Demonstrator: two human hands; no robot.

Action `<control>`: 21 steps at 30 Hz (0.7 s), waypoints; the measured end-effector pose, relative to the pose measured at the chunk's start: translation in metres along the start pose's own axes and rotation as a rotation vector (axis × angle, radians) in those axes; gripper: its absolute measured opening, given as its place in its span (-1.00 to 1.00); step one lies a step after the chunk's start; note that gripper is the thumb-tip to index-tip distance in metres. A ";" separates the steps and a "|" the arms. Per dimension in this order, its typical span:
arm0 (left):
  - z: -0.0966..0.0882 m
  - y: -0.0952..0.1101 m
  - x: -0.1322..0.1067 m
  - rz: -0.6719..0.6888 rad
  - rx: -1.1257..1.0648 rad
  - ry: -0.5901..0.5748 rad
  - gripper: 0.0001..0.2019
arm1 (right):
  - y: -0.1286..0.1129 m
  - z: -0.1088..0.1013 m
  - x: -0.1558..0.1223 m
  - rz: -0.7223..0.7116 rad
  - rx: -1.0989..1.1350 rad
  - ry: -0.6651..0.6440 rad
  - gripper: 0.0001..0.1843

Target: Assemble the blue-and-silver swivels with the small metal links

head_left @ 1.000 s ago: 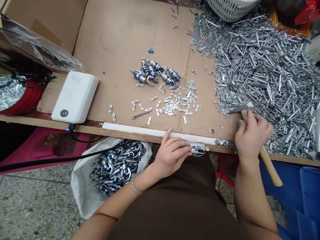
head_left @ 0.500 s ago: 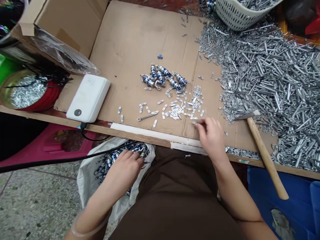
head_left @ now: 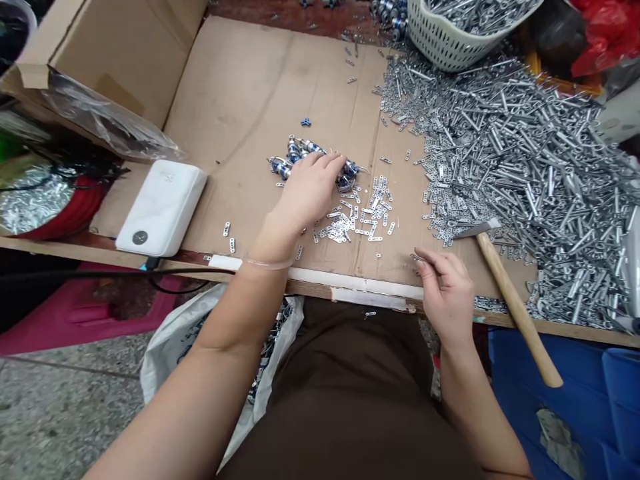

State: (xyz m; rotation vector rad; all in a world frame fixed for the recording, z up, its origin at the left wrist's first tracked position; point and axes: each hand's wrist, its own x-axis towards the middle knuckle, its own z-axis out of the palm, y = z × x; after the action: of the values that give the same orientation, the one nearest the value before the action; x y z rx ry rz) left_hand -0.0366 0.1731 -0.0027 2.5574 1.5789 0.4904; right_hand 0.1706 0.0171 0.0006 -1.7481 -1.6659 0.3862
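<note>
Left hand: our left hand (head_left: 310,190) lies palm down on the cardboard sheet (head_left: 260,87), across the cluster of blue-and-silver clips (head_left: 284,167).
Left fingers: loosely spread and curled over the cluster, tips touching it. The palm hides the grip, so we cannot tell whether a clip is held.
Right hand: our right hand (head_left: 447,290) sits at the near table edge, just beside the white strip (head_left: 320,275).
Right fingers: drawn close together, thumb against forefinger, and they look pinched on one link plate (head_left: 415,257) low at the cardboard.
Loose plates: the scatter of small plates (head_left: 367,217) lies between our two hands, touching the clip cluster at its far side.
Hammer: the hammer (head_left: 510,300) rests unheld just right of the right hand, head towards the parts heap (head_left: 525,153), handle out over the table edge.
Around us: a white box (head_left: 163,207) at left, a bag of clips (head_left: 175,347) below the table edge, and a basket (head_left: 450,40) at the far side.
Step in hand: as we read it, this is gathering parts, a clip under the left hand and a plate in the right.
Next move calls for: the left fingers to close on a single clip and free it from its tangled neighbours, with the plate kept pinched flat and the hammer within easy reach.
</note>
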 end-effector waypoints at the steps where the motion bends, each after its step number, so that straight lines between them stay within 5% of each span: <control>1: 0.005 -0.005 0.004 -0.014 0.002 -0.005 -0.62 | 0.001 -0.001 -0.001 0.004 -0.003 0.004 -0.77; 5: 0.002 -0.004 -0.007 -0.070 -0.019 0.035 -0.72 | 0.001 -0.002 -0.003 0.015 0.017 0.008 -0.78; 11: -0.025 0.050 -0.080 0.169 -0.199 0.217 -0.87 | -0.017 -0.020 -0.008 0.033 0.201 0.106 -0.82; 15: -0.026 0.080 -0.124 0.311 -0.419 0.122 -0.80 | -0.031 -0.029 -0.019 -0.112 0.176 -0.077 -0.80; 21: -0.022 0.093 -0.139 0.156 -0.673 0.206 -0.54 | -0.035 -0.023 -0.035 -0.209 0.154 -0.218 -0.76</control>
State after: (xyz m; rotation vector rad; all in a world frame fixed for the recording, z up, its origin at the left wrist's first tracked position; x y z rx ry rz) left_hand -0.0218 0.0055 0.0102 2.1497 1.0105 1.1110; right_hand 0.1543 -0.0247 0.0314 -1.4454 -1.8974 0.6083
